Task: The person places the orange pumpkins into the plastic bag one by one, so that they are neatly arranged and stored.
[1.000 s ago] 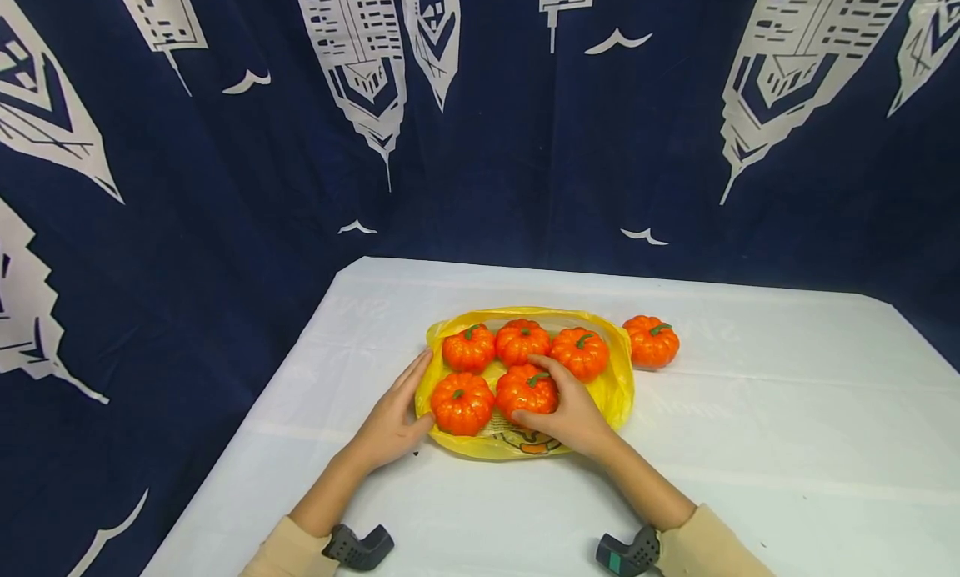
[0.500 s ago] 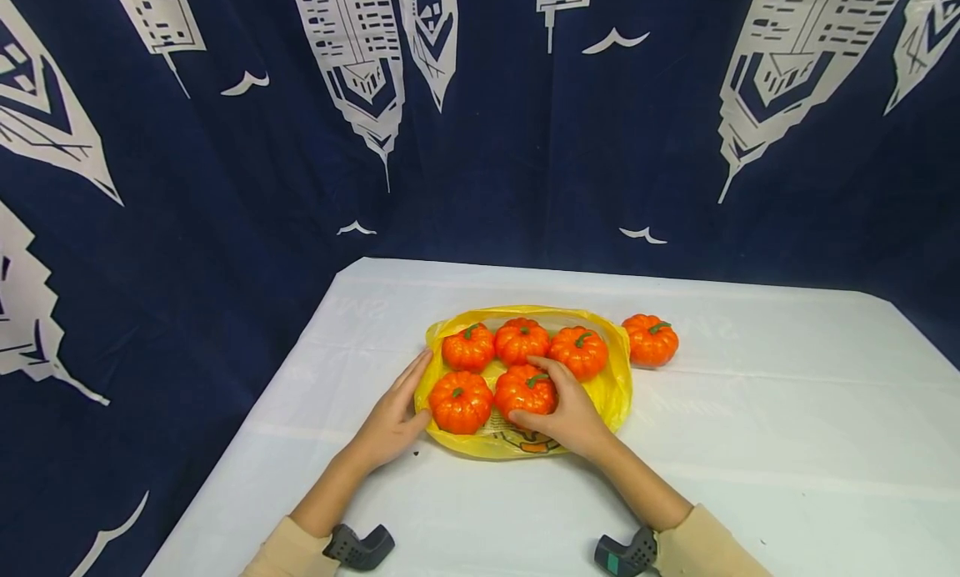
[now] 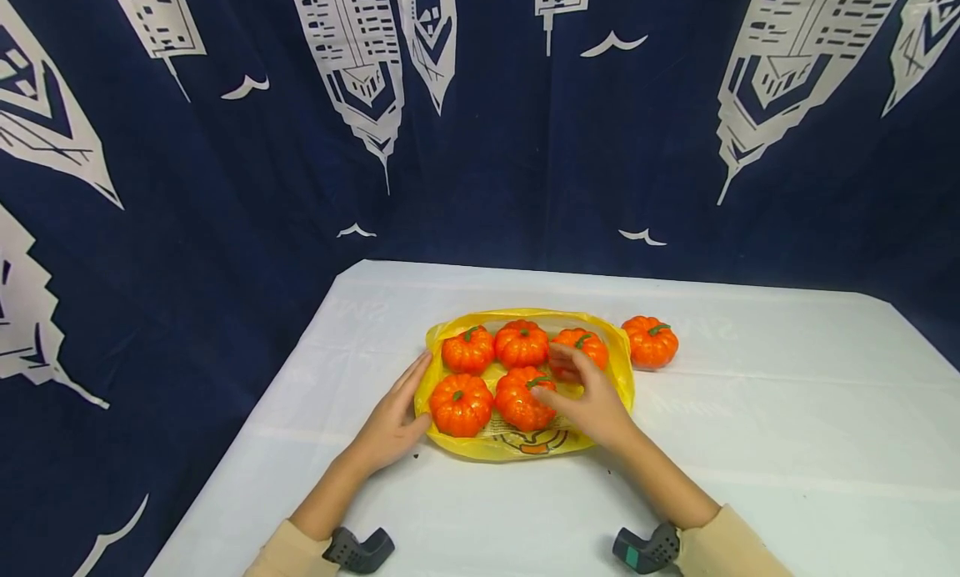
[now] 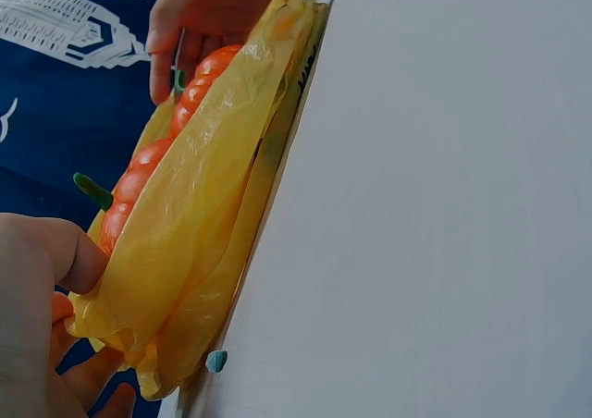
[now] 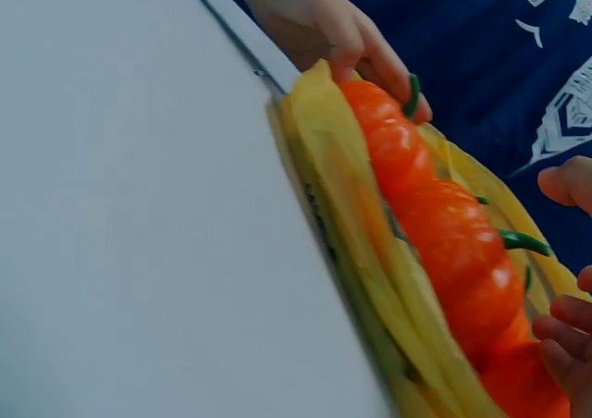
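Note:
A yellow plastic bag (image 3: 468, 448) lies spread on the table, its rim rolled round several small orange pumpkins with green stems. My left hand (image 3: 393, 414) holds the bag's left end, fingers along the outside and thumb at the front rim. In the left wrist view the thumb (image 4: 79, 256) lies on the rim. My right hand (image 3: 592, 402) is over the bag's right part, fingers spread and loosely bent, holding nothing. It is nearest the front right pumpkin (image 3: 517, 410) and partly covers the back right pumpkin (image 3: 585, 343). The front left pumpkin (image 3: 461, 406) sits beside my left thumb.
One more pumpkin (image 3: 651, 342) rests on the white table (image 3: 787, 410), outside the bag at its right end. A dark blue curtain (image 3: 510, 168) with white building prints hangs behind the table. Small dark specks lie near the bag's front.
My right hand has let go of the front right pumpkin and shifted slightly up and to the right. The left hand and the bag stay about where they were.

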`<state>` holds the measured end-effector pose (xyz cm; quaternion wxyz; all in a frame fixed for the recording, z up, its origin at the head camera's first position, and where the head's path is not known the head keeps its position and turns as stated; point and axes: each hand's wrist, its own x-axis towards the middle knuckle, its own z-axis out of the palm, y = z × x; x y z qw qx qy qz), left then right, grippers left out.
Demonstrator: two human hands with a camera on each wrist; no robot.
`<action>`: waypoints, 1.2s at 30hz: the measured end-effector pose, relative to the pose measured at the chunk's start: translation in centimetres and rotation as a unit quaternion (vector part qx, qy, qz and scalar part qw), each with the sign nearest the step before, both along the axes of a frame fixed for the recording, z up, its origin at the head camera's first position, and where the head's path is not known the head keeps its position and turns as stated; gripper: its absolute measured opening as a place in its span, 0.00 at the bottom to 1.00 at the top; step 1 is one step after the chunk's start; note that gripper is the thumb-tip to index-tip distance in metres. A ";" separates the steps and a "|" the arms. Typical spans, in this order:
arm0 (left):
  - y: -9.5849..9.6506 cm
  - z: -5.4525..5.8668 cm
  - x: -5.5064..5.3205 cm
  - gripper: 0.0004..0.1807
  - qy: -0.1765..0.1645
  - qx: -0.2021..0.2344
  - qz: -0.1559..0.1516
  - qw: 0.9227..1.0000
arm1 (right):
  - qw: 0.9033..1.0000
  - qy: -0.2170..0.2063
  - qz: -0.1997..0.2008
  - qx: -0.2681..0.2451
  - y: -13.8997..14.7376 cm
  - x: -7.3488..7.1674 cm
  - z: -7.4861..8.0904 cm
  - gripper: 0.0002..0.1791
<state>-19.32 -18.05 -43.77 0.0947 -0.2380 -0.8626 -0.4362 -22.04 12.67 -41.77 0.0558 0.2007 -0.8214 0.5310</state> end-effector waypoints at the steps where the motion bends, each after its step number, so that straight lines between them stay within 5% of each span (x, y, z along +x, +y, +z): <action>1: 0.0 0.0 0.0 0.46 0.000 -0.001 0.000 1.000 | 1.000 0.008 0.000 -0.006 0.3 -0.1 0.2 0.36; 8: -0.1 -0.1 0.0 0.46 -0.001 -0.001 0.001 1.000 | 0.997 0.054 -0.019 -0.051 2.8 -0.6 1.6 0.29; 17: -0.1 -0.1 0.0 0.47 -0.001 0.001 0.001 1.000 | 0.989 0.095 -0.097 -0.060 5.9 -1.4 2.5 0.26; 27: 0.0 0.0 0.0 0.46 -0.001 -0.001 -0.003 1.000 | 0.978 0.066 -0.193 -0.038 9.7 -3.0 2.9 0.26; 36: -0.1 -0.1 -0.1 0.47 0.003 -0.001 -0.006 1.000 | 0.972 0.006 -0.235 0.003 11.8 -4.4 2.3 0.31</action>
